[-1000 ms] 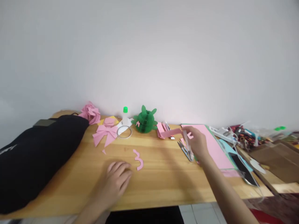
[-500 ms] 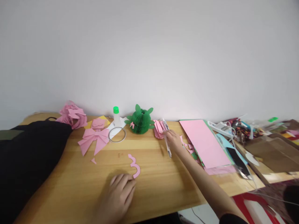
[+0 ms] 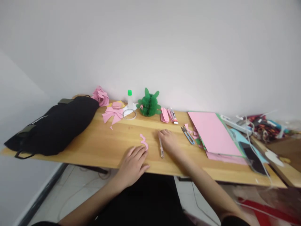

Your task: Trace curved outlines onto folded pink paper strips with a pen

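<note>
My left hand [image 3: 134, 164] lies on the near part of the table with its fingers stretched out. Its fingertips touch the lower end of a wavy pink paper cutout [image 3: 144, 142]. To the right of that, my right hand [image 3: 168, 140] rests low over the wood, its fingers closed around the upper part of a clear pen [image 3: 161, 149]. The pen's lower end points toward the table's front edge. Beyond the hands stands a green honeycomb paper figure [image 3: 150, 105] with leaf-like ears and a small pink piece on its side.
Folded pink strips [image 3: 164, 115], a glue tube [image 3: 174, 116] and blue-handled snips [image 3: 187, 135] lie right of centre. Pink sheets [image 3: 215, 131] and a phone [image 3: 252, 158] are farther right. A glue bottle [image 3: 130, 99], ring [image 3: 129, 118], pink bow [image 3: 113, 114] and black bag [image 3: 61, 125] occupy the left.
My right hand has come back from the pink strips with the pen, nearer the cutout. The left hand's fingers are flatter at the cutout. The whole view has shifted, showing the table's front edge.
</note>
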`<state>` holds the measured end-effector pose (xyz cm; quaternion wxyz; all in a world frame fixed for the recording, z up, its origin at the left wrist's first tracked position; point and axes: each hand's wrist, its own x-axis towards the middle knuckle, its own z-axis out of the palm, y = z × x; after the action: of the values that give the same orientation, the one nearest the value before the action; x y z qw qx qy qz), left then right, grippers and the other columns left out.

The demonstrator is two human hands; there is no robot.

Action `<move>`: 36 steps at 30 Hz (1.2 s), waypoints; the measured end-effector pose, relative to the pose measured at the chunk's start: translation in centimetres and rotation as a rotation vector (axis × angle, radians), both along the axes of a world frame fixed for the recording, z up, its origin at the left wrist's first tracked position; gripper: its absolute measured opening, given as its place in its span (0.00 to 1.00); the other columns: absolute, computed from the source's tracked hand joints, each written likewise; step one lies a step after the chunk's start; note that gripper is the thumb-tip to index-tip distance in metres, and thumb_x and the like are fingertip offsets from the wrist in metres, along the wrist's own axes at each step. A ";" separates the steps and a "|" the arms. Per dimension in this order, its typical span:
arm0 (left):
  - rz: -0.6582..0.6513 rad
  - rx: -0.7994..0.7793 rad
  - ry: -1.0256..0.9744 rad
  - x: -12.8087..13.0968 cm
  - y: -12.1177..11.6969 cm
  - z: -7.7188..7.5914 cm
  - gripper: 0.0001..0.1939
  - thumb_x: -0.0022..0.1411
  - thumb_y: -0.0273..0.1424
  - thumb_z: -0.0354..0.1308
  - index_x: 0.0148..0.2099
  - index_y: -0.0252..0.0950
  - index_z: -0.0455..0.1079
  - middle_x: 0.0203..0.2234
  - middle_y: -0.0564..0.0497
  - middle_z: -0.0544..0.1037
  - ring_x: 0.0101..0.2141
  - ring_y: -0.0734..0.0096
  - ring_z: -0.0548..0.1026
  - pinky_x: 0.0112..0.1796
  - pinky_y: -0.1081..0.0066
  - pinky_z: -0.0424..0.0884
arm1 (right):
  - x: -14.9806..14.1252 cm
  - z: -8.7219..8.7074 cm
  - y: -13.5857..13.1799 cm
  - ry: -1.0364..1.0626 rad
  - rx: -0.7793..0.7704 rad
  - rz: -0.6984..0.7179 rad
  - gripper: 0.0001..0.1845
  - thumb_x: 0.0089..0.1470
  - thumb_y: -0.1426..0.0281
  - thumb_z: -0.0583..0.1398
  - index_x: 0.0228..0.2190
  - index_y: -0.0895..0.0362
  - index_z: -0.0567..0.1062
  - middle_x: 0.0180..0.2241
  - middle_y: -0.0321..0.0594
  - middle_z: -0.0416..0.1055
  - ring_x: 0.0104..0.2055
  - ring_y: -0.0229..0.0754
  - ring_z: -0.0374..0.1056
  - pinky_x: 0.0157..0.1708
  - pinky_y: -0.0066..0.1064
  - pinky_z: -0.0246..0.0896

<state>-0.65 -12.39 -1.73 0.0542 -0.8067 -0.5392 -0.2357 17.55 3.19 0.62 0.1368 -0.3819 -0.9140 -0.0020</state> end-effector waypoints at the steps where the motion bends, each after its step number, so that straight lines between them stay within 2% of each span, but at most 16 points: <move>1: -0.023 -0.006 0.004 0.2 -0.5 0.0 0.19 0.72 0.37 0.51 0.58 0.33 0.71 0.55 0.39 0.77 0.55 0.53 0.75 0.57 0.51 0.67 | -0.3 0.3 -0.6 0.000 -0.040 -0.023 0.13 0.59 0.81 0.57 0.36 0.57 0.81 0.36 0.50 0.79 0.39 0.50 0.73 0.39 0.36 0.67; 6: -0.144 0.027 -0.012 0.3 -2.3 -1.1 0.15 0.73 0.31 0.51 0.54 0.33 0.74 0.50 0.40 0.80 0.54 0.54 0.76 0.59 0.50 0.65 | 0.2 1.6 -3.0 0.059 -0.236 -0.136 0.18 0.62 0.80 0.53 0.46 0.59 0.79 0.44 0.53 0.76 0.45 0.50 0.72 0.44 0.37 0.65; 11: -0.202 0.157 -0.047 0.2 -3.0 -2.5 0.15 0.73 0.23 0.47 0.51 0.36 0.75 0.46 0.45 0.83 0.50 0.64 0.78 0.55 0.61 0.69 | 2.0 2.1 -6.4 0.152 -0.463 -0.120 0.12 0.59 0.77 0.59 0.42 0.58 0.80 0.38 0.43 0.79 0.36 0.40 0.73 0.39 0.29 0.63; 13: -0.154 0.187 -0.046 0.2 -2.6 -2.6 0.13 0.73 0.29 0.51 0.54 0.33 0.73 0.50 0.40 0.80 0.53 0.57 0.77 0.54 0.58 0.69 | 2.3 2.0 -7.7 0.191 -0.542 -0.099 0.10 0.58 0.77 0.60 0.39 0.58 0.80 0.35 0.41 0.80 0.33 0.38 0.72 0.36 0.27 0.62; 16: -0.052 0.201 -0.036 0.5 -1.7 -2.5 0.27 0.71 0.42 0.54 0.61 0.24 0.67 0.56 0.27 0.74 0.56 0.40 0.72 0.53 0.47 0.68 | 2.2 1.7 -9.1 0.254 -0.650 -0.079 0.08 0.58 0.77 0.60 0.36 0.59 0.80 0.31 0.39 0.79 0.30 0.36 0.70 0.33 0.26 0.61; 18: -0.044 0.207 -0.027 0.7 -1.3 -2.3 0.28 0.71 0.43 0.54 0.61 0.25 0.67 0.56 0.28 0.74 0.57 0.39 0.72 0.53 0.46 0.68 | 2.0 1.6 -9.7 0.298 -0.713 -0.083 0.07 0.57 0.76 0.60 0.34 0.59 0.80 0.28 0.36 0.77 0.28 0.35 0.68 0.32 0.25 0.59; 21: -0.104 0.257 -0.027 0.9 -1.7 -2.3 0.16 0.72 0.35 0.54 0.56 0.33 0.72 0.53 0.39 0.78 0.54 0.51 0.75 0.54 0.54 0.69 | 1.5 1.3 -10.1 0.368 -0.780 -0.135 0.07 0.59 0.74 0.59 0.30 0.58 0.78 0.24 0.33 0.73 0.26 0.34 0.66 0.30 0.24 0.58; 24: -0.156 0.355 -0.056 1.1 -2.5 -2.4 0.09 0.70 0.24 0.55 0.48 0.36 0.75 0.46 0.45 0.82 0.49 0.61 0.78 0.51 0.61 0.71 | 1.3 0.9 -10.2 0.415 -0.832 -0.234 0.17 0.63 0.68 0.56 0.22 0.58 0.73 0.19 0.32 0.69 0.21 0.32 0.63 0.24 0.24 0.55; 28: -0.159 0.496 -0.120 1.2 -2.8 -2.5 0.08 0.69 0.21 0.55 0.43 0.35 0.75 0.43 0.43 0.82 0.46 0.60 0.78 0.45 0.63 0.73 | 0.9 0.4 -10.5 0.426 -0.941 -0.312 0.29 0.65 0.58 0.54 0.15 0.56 0.66 0.12 0.31 0.63 0.13 0.31 0.59 0.17 0.23 0.51; 30: -0.153 0.562 -0.147 1.4 -2.5 -2.5 0.08 0.67 0.19 0.57 0.43 0.34 0.75 0.41 0.43 0.82 0.45 0.59 0.78 0.44 0.62 0.74 | 0.4 0.3 -10.7 0.419 -1.026 -0.295 0.32 0.65 0.52 0.53 0.14 0.57 0.67 0.11 0.33 0.64 0.12 0.31 0.60 0.15 0.22 0.53; 33: -0.150 0.611 -0.165 1.8 -1.7 -2.0 0.08 0.66 0.18 0.57 0.43 0.33 0.75 0.42 0.41 0.81 0.45 0.58 0.77 0.44 0.61 0.73 | -0.1 0.6 -10.4 0.432 -1.075 -0.289 0.25 0.63 0.57 0.56 0.18 0.57 0.71 0.15 0.33 0.70 0.14 0.31 0.63 0.16 0.22 0.57; 36: -0.137 0.599 -0.188 2.2 -0.7 -1.0 0.08 0.66 0.19 0.59 0.44 0.34 0.75 0.43 0.41 0.79 0.45 0.58 0.77 0.43 0.61 0.73 | 0.9 1.4 -8.7 0.460 -0.983 -0.377 0.18 0.62 0.62 0.57 0.23 0.57 0.72 0.19 0.33 0.73 0.17 0.31 0.65 0.19 0.22 0.60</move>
<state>1.51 -13.06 -2.69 0.2232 -0.7639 -0.3930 -0.4607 18.43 -5.51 2.00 0.1358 -0.5476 -0.6704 0.4819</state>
